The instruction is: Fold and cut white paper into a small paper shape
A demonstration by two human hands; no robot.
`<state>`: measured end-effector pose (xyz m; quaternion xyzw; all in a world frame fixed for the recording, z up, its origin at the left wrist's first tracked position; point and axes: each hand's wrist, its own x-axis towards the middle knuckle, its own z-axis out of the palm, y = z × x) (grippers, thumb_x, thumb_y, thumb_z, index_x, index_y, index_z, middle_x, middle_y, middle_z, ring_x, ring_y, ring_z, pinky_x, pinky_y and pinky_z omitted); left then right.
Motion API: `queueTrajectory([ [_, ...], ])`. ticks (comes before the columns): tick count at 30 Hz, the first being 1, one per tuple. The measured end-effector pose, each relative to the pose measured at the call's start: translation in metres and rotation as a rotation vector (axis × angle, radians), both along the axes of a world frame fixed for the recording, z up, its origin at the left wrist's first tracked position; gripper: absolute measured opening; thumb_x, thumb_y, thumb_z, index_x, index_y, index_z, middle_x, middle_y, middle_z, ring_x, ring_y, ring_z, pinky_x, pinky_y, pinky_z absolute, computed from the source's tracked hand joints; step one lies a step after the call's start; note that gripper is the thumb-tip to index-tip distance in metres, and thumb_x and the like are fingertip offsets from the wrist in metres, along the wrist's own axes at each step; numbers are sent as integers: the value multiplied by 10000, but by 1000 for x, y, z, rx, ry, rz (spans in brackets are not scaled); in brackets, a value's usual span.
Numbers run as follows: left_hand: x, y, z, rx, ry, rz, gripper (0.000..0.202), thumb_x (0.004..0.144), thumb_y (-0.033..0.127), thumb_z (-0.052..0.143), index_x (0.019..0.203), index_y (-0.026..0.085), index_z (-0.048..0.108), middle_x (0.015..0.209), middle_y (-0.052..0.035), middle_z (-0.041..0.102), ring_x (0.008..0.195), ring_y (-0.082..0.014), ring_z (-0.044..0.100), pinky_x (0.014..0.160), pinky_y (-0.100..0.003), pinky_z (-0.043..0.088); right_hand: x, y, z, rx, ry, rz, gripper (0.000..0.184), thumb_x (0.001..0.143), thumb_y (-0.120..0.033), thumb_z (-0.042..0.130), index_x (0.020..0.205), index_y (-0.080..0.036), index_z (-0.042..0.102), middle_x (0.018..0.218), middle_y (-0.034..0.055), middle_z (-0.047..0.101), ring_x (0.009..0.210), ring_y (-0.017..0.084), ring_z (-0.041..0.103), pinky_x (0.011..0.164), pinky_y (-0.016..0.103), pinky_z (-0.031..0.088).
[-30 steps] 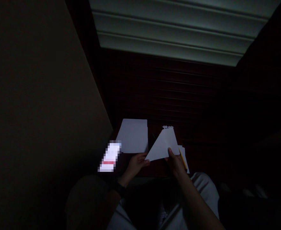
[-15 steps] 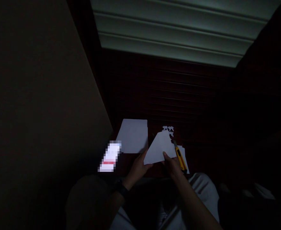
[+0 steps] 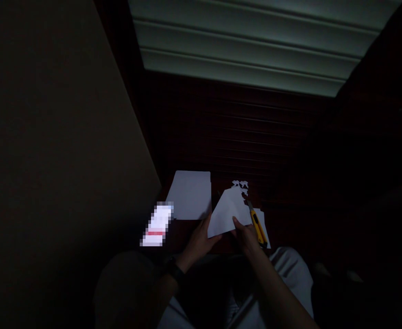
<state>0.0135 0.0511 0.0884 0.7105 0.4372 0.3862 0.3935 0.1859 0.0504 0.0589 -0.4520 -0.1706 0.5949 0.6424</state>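
Between my two hands is a white sheet of paper (image 3: 226,214) with a slanted left edge. My left hand (image 3: 201,238) grips its lower left corner, with the thumb along the bottom edge. On the lower right, my right hand (image 3: 245,234) pinches the sheet, thumb on top and the other fingers hidden beneath. Just right of that hand lies a yellow utility knife (image 3: 258,228), its blade pointing away from me. Small jagged paper cutouts (image 3: 243,184) lie beyond the sheet's far edge.
A stack of white paper (image 3: 190,194) lies at the left of the dark table. Nearer me is a bright, blurred-out rectangle (image 3: 158,225), perhaps a phone screen. More white paper (image 3: 265,232) lies by the knife. A wall (image 3: 67,137) rises at left; the room is dim.
The held sheet's left side has shifted slightly right and down, and my left hand has moved a little with it. My right hand and the knife look nearly unmoved.
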Motion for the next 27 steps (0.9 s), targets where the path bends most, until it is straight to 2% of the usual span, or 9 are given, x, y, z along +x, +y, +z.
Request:
queueTrajectory([
  [5,-2,3,1,-59,-89,-5,829,617,212,708,1334,234,292,1338,-70,396,1203,-253,375,994,-390,296,-1,1,1,50,-35,-48,537,609,-234,733,1106,-236,530,1071,51,629,992,245,577,729,353,528],
  [8,-5,4,8,-215,-228,-93,800,602,270,728,1306,211,352,1266,-79,483,1129,-261,456,940,-384,359,1,2,0,34,-114,-52,565,593,-250,740,1115,-217,527,1046,67,639,919,250,607,682,343,529],
  [11,-9,5,15,-423,-374,-206,636,634,325,704,1209,171,482,1158,-93,576,1041,-259,530,872,-362,414,6,3,3,46,-208,-10,558,581,-272,746,1091,-180,540,1029,87,644,871,245,620,691,334,516],
  [14,-10,7,13,-567,-464,-124,467,680,383,657,1072,143,583,1054,-111,635,952,-248,587,793,-332,453,12,3,11,69,-286,45,524,583,-287,743,1056,-162,557,1003,89,651,851,231,621,731,333,497],
  [18,-6,10,-2,-597,-473,37,384,650,422,672,879,115,638,920,-130,675,813,-234,634,669,-296,480,11,0,19,98,-324,131,466,581,-316,740,991,-161,579,911,72,671,778,209,625,694,318,491],
  [20,-5,10,-7,-605,-490,52,392,644,431,675,872,115,639,917,-134,676,800,-231,639,655,-295,485,8,-2,18,76,-346,165,379,582,-346,736,876,-148,602,778,53,678,677,193,621,622,299,487],
  [23,-6,11,-5,-625,-510,2,414,655,436,666,918,118,631,962,-137,664,826,-236,636,678,-310,495,8,-3,14,23,-402,198,306,575,-367,737,719,-137,597,630,26,651,569,175,594,540,275,461],
  [27,-14,21,6,-601,-532,33,469,686,463,630,1016,131,597,1025,-130,642,882,-237,622,719,-341,504,16,-1,15,71,-409,405,342,553,-333,755,799,-126,640,743,57,677,635,191,605,583,287,464],
])
